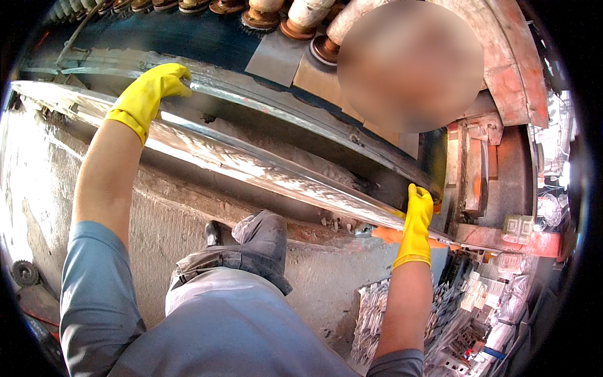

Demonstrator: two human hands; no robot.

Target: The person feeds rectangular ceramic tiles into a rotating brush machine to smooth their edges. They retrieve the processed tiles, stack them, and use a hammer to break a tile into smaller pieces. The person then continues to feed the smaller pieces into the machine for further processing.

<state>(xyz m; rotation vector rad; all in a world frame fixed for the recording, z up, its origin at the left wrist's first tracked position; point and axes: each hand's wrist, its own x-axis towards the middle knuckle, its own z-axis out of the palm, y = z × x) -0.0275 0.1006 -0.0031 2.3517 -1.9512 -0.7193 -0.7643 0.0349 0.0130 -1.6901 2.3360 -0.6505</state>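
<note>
Long shiny metal strip, thin and mirror-bright, runs diagonally across the machine bed from upper left to lower right. Left hand in a yellow rubber glove curls over its upper edge near the left end, fingers closed on it. Right hand, same glove, grips the strip's lower right end, fingers wrapped. Below: rough grey concrete ledge. Above: rusty rollers in a row. Bottom right: pile of bright metal profiles.
</note>
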